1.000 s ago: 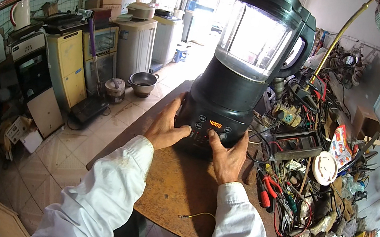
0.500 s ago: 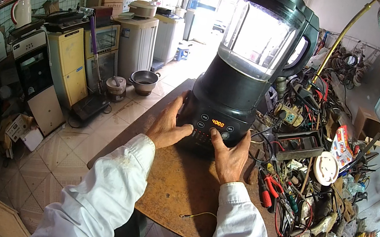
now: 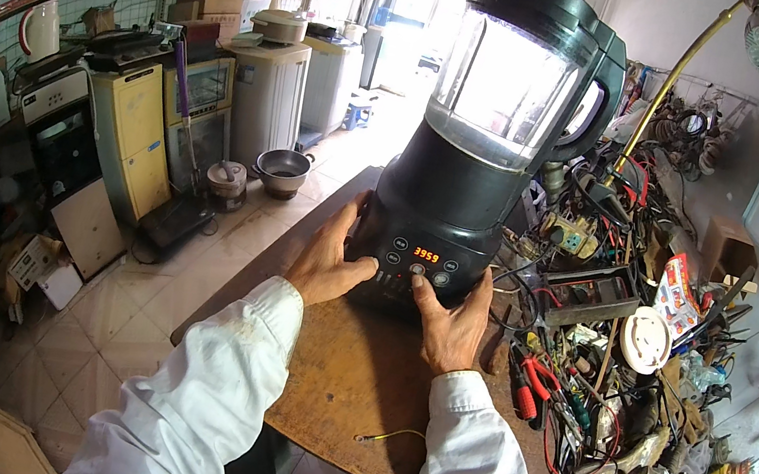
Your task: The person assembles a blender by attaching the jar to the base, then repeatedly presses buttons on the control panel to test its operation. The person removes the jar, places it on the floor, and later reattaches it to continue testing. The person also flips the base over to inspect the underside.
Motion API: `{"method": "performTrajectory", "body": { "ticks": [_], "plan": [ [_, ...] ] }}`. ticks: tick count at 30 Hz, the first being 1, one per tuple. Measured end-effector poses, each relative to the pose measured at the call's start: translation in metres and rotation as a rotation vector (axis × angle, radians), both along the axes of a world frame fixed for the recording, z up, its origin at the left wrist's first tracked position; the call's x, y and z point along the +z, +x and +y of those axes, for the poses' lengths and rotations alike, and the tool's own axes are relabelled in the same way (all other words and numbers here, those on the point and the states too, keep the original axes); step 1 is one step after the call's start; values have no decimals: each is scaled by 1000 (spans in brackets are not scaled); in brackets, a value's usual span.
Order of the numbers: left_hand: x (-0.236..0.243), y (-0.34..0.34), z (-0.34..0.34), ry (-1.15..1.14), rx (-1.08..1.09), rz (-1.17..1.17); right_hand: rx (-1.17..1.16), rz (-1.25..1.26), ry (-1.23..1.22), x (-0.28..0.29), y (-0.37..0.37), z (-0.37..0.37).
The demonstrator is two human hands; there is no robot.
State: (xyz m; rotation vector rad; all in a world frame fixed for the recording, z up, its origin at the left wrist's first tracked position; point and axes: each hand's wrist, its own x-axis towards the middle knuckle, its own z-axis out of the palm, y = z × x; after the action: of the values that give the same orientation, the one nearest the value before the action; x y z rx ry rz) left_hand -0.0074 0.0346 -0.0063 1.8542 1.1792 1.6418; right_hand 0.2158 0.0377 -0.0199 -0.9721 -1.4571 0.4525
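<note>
The big black blender stood on the brown tabletop at 12 o'clock. The left hand lay open against its base, gripping nothing. The right hand pressed a button with its thumb. The blender looked heavy, with a breakable clear jug; holding the base seemed safest.

Glossy black plastic blender, clear jug; rough, rusty-looking worktop.

A single head-worn fisheye view is provided. The workbench is viewed from above and close range, facing forward and down. Both forearms enter from the lower edge; straight lines are bent toward the rim.
</note>
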Motion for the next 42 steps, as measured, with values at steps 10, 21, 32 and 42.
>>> {"method": "performTrajectory", "body": {
  "ticks": [10,21,32,42],
  "plan": [
    [2,0,-5,-89,114,91,87,147,-2,-20,24,17],
    [1,-1,-3,-41,10,7,72,165,-64,-25,24,20],
    [8,3,-9,-60,2,-17,43,132,-98,-18,24,13],
    [5,1,-5,-37,21,20,86,144,13,-21,23,18]
  ]
}}
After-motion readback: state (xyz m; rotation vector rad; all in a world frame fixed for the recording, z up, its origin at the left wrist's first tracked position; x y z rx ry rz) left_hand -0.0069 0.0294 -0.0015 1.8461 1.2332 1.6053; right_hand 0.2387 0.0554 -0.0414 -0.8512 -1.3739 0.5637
